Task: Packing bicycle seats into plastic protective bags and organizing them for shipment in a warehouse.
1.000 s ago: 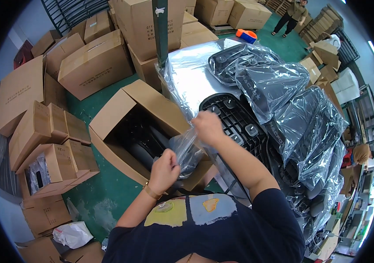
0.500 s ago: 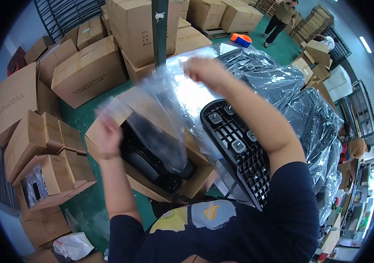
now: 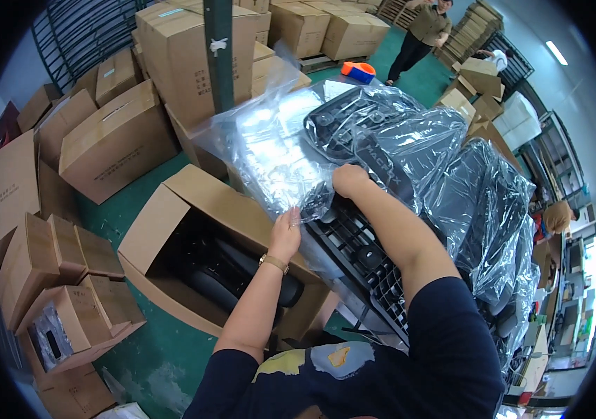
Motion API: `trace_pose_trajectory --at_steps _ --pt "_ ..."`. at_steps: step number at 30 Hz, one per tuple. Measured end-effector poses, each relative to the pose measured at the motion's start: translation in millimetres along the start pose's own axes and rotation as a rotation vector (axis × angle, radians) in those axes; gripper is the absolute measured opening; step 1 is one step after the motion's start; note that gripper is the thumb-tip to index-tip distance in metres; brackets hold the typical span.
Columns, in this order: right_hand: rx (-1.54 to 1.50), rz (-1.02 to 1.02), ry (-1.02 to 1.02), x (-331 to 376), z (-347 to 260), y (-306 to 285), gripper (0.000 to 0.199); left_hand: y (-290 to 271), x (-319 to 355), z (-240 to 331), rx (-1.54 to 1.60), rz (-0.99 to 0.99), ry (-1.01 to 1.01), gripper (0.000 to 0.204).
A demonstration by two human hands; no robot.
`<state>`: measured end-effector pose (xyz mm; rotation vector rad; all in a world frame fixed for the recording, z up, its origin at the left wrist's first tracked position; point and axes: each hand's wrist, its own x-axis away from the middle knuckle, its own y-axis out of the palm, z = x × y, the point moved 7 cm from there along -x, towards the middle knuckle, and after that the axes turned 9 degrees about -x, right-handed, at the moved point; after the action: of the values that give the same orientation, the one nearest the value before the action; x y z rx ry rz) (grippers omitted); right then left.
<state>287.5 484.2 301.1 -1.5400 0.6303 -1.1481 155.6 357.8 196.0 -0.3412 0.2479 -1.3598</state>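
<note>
Both my hands grip the near edge of a clear plastic bag (image 3: 268, 150), which spreads away from me over a shiny flat surface. My left hand (image 3: 286, 236), with a band at its wrist, pinches the bag's left near corner. My right hand (image 3: 351, 181) is closed on the bag's right side. Beneath and nearer me lies a black ribbed plastic part (image 3: 384, 285) with an open grid, partly covered by my right arm. To the left, an open carton (image 3: 143, 234) holds glossy black moulded parts (image 3: 217, 271).
Black parts wrapped in clear plastic (image 3: 445, 164) are heaped on the right. An orange and blue tape dispenser (image 3: 359, 71) stands at the far end. A green post (image 3: 219, 63) rises behind the bag. Cardboard boxes (image 3: 118, 143) crowd the left. Another person (image 3: 420, 38) stands far off.
The blurred, raised hands have come down and together. The clear bag moved from above the carton to the right, over the surface and the ribbed part's far end.
</note>
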Motion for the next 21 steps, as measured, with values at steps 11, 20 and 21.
trace_pose_trajectory --at_steps 11,20,21 --pt "-0.622 0.237 0.218 -5 68 29 0.042 56 19 18 0.338 0.007 -0.201 0.071" --pt "-0.76 0.185 0.01 15 32 19 0.052 -58 -40 -36 0.096 0.308 -0.174 0.048" --pt "-0.828 0.272 -0.069 28 50 30 0.048 -49 -35 -18 0.033 0.311 -0.202 0.051"
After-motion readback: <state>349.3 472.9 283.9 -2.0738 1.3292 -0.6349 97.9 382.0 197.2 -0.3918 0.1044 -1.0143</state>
